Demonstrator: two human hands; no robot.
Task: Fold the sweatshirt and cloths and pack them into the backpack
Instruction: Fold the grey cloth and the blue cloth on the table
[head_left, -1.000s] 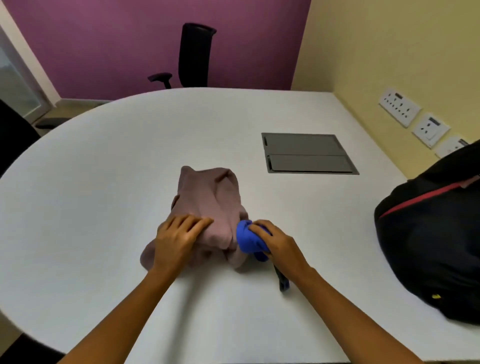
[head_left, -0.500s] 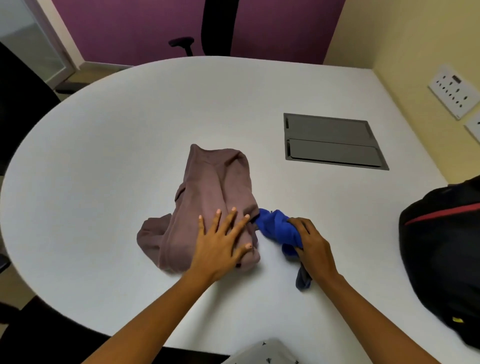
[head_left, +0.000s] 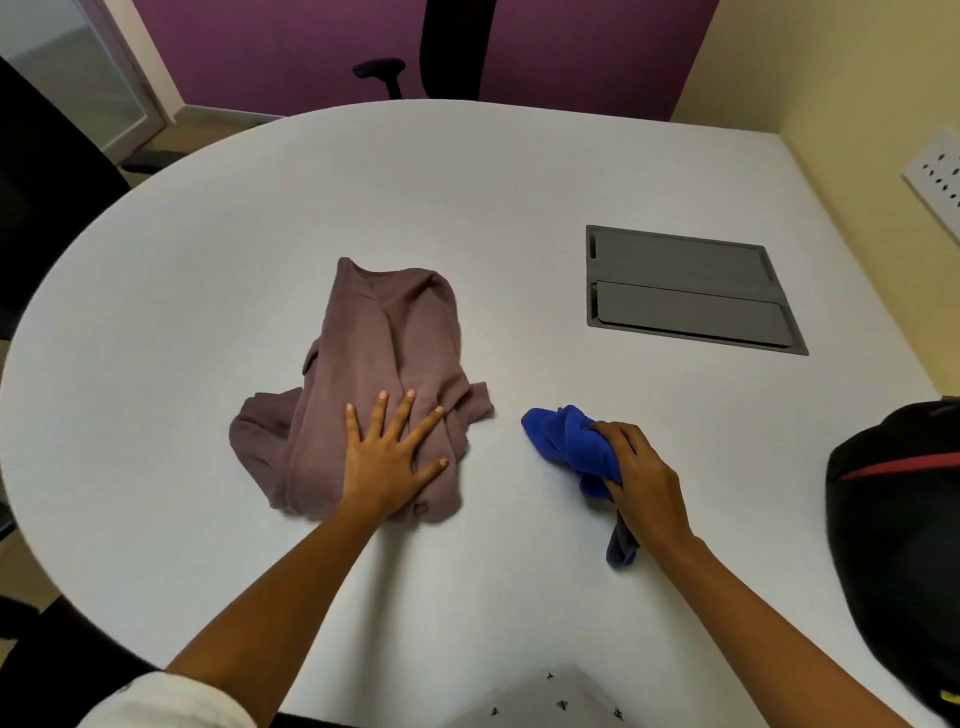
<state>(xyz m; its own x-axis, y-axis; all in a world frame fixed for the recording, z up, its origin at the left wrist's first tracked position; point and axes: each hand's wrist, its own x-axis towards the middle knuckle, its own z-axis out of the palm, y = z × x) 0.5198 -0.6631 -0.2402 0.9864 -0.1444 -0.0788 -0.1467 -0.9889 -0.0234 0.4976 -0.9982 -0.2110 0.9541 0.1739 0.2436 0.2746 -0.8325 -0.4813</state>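
Surveying the table from left to right, we note the sweatshirt lying left of centre in a loose, uneven bundle, with one flap trailing out at its near left corner. We judge that this bundle could spring open or slide if the pressure comes off, since the folds are rough and the surface looks smooth. The blue cloth, right of centre and apart from the sweatshirt, is bunched, not folded; packed so, it would waste room. A darker strip shows under the wrist. We cannot tell whether it is a second cloth, and it could be left behind. The backpack sits at the right edge, partly out of view; we see no opening, so packing may stall.

The left hand lies flat on the sweatshirt's near end, fingers straight and spread, pressing and holding nothing. The right hand rests low over the table, fingers curled round the cloth's near end, gripping it.
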